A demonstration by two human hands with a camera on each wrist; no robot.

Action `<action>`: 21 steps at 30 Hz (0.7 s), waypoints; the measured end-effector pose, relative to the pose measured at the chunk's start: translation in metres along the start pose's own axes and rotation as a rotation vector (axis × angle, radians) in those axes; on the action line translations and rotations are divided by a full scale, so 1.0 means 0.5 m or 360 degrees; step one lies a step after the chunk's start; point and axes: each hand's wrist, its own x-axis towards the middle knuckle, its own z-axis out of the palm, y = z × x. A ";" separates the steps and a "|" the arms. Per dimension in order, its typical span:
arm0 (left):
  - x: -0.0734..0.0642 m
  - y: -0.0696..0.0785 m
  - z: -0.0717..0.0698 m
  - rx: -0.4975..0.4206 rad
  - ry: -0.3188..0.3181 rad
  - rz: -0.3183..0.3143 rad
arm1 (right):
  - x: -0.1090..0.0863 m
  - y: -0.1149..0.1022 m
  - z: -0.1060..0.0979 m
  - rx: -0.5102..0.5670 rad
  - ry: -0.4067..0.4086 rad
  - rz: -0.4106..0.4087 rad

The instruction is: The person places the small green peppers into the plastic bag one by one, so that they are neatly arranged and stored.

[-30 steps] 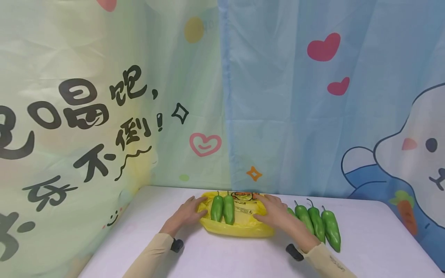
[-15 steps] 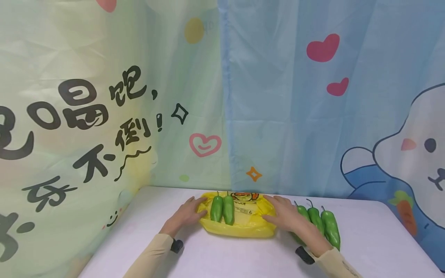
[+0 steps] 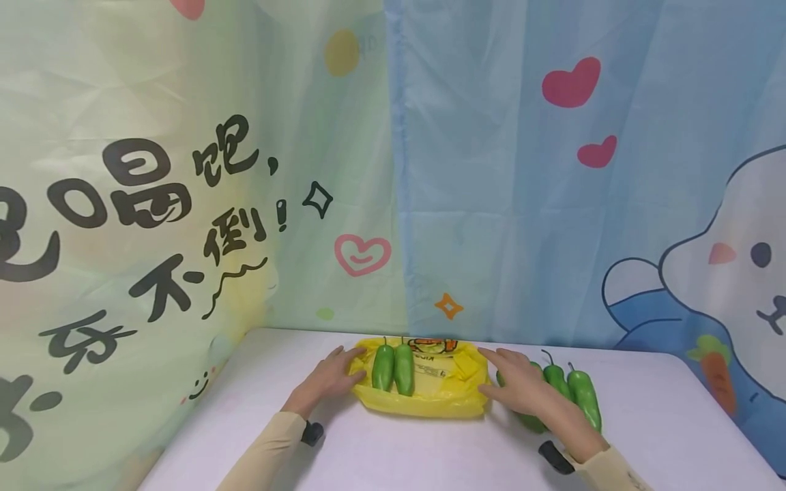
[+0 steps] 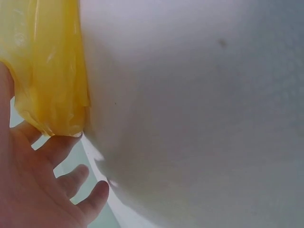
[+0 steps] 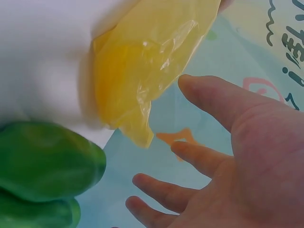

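A yellow plastic bag (image 3: 430, 407) lies on the table with its front edge turned up. Two green peppers (image 3: 393, 368) rest side by side on its left half, stems pointing away. My left hand (image 3: 328, 375) holds the bag's left edge, thumb on the inner side and fingers at the outside; in the left wrist view the yellow film (image 4: 57, 71) sits between them. At the bag's right end is my right hand (image 3: 522, 382), fingers spread and holding nothing. The right wrist view shows its thumb apart from the bag (image 5: 142, 71).
Several more green peppers (image 3: 586, 395) lie on the white table (image 3: 663, 409) to the right, partly hidden by my right hand and forearm. A printed curtain (image 3: 467, 204) hangs directly behind the table's far edge. Black wrist devices (image 3: 312, 434) sit under both forearms.
My right hand has moved right, away from the middle of the bag, and the bag's right side now shows spread wider. My left hand and the two peppers on the bag have stayed put.
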 end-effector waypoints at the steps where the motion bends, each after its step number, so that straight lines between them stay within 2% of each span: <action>1: 0.001 0.000 0.000 0.0000 0.0002 0.0001 | -0.002 0.002 -0.001 0.0004 -0.0004 0.0009; 6: 0.003 0.001 0.002 0.0005 0.0004 0.0003 | -0.008 0.010 -0.003 0.0014 -0.0022 0.0033; 15: 0.005 0.001 0.003 -0.0002 0.0001 0.0010 | -0.015 0.019 -0.010 -0.0061 -0.0049 0.0017; 21: 0.004 -0.002 0.003 0.0005 0.0002 -0.0002 | -0.022 0.029 -0.015 -0.0116 -0.0060 0.0063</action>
